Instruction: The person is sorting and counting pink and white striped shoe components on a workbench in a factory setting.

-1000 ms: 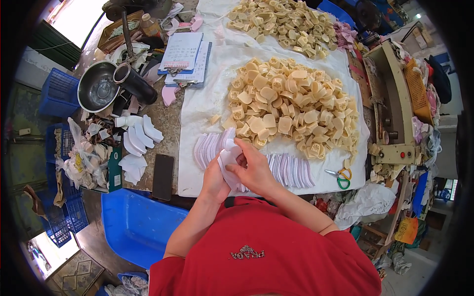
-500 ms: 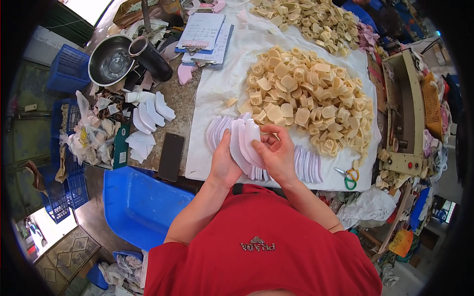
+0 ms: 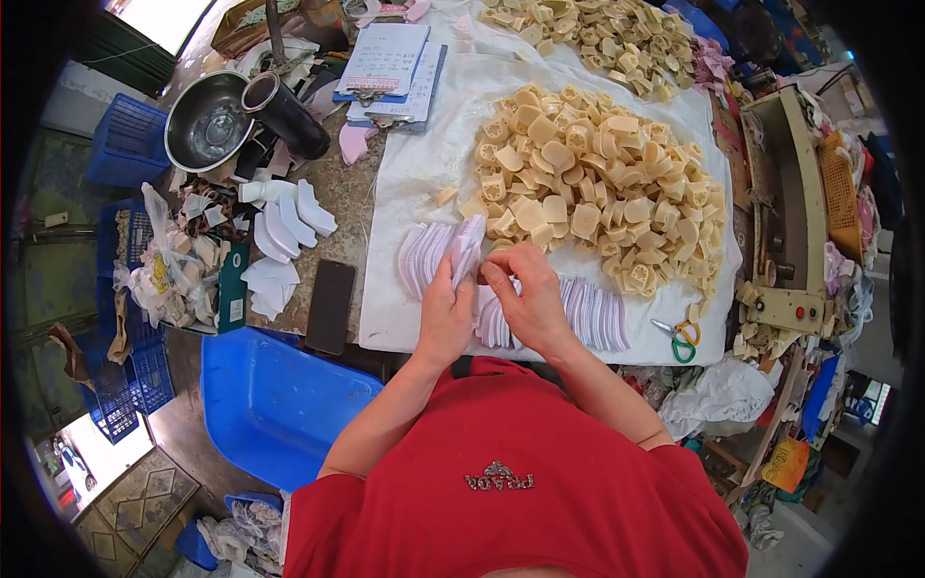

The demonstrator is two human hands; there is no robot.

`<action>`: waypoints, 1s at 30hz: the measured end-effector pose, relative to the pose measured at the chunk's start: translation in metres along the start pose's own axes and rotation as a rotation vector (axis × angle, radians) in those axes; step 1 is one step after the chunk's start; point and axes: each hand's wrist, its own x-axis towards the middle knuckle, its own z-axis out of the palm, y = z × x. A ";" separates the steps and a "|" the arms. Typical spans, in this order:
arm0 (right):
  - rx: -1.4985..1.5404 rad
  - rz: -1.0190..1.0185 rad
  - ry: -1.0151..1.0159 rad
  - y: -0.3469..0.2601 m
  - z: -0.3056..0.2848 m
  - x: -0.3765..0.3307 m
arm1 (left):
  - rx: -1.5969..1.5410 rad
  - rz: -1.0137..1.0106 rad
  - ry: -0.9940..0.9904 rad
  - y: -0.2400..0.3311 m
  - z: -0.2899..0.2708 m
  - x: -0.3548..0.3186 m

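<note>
My left hand [image 3: 447,313] is closed around a small stack of curved white-lilac flat pieces [image 3: 469,243], held nearly edge-on above the cloth. My right hand [image 3: 523,297] is beside the stack, its thumb and fingers pinched together; whatever is between them is hidden. Behind my left hand stands a row of similar curved pieces [image 3: 421,258], packed on edge. Another such row [image 3: 594,313] extends to the right of my right hand and passes partly beneath it. A large heap of cream-coloured moulded pieces [image 3: 617,183] lies just beyond my hands.
The white cloth [image 3: 409,173] covers the table. Green-and-orange-handled scissors [image 3: 685,339] lie at its right front. To the left are a dark phone [image 3: 331,306], clipboards [image 3: 385,63], a metal bowl [image 3: 207,120] and a dark cylinder [image 3: 287,118]. A blue tub [image 3: 289,405] stands below the table edge.
The pieces in my left hand were fanned with their broad faces showing; now they are gathered edge-on. My right fingers have come off the front piece and curled beside the stack.
</note>
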 end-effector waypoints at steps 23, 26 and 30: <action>0.770 0.540 -0.377 0.020 -0.017 0.003 | 0.004 -0.126 -0.211 0.014 0.005 -0.005; 0.664 0.444 -0.392 0.020 -0.014 -0.002 | -0.134 -0.063 -0.179 0.007 0.006 -0.005; 0.361 0.314 -0.373 0.018 -0.008 -0.005 | -0.116 -0.074 -0.111 -0.009 0.003 -0.003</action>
